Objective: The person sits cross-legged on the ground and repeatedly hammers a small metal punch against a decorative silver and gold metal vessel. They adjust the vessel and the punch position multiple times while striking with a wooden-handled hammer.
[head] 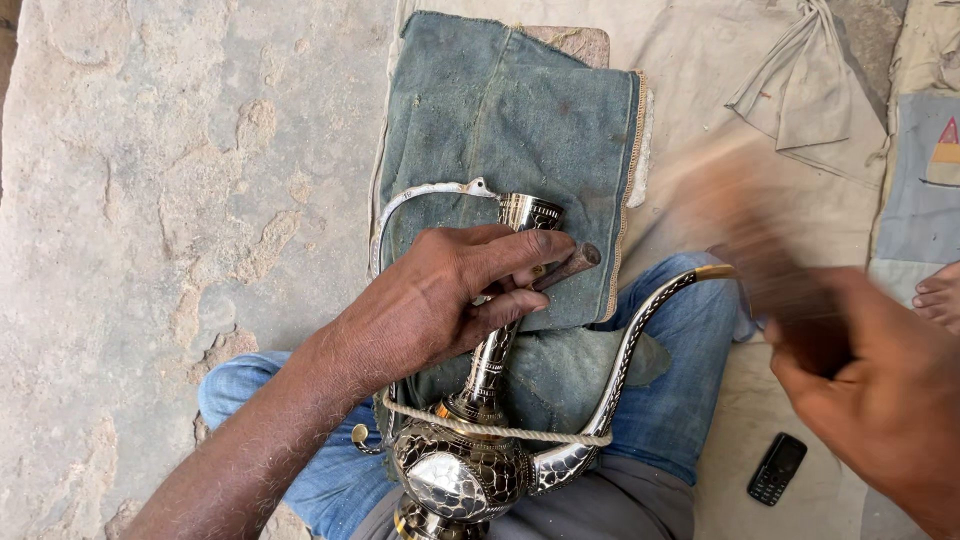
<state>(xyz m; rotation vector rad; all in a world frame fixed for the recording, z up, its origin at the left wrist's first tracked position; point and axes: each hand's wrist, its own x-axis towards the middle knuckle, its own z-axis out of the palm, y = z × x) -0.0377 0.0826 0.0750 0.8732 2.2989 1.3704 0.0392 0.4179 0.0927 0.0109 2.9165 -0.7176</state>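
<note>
The left hand (450, 290) is pinning a punch (567, 266) against the ewer (480, 440) neck, steadying it over the cloth (510, 110). The right hand (880, 390) is gripping a blurred mallet (750, 230), raised beside the spout.

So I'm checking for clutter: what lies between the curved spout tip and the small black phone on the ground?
In the head view, the blurred right hand and some pale ground cloth lie between the metal ewer's spout tip and the black phone.

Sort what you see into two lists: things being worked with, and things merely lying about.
In use: left hand; punch tool; engraved metal ewer; right hand; blurred mallet; denim pad; cord.

Lying about: mobile phone; knotted cloth.
</note>
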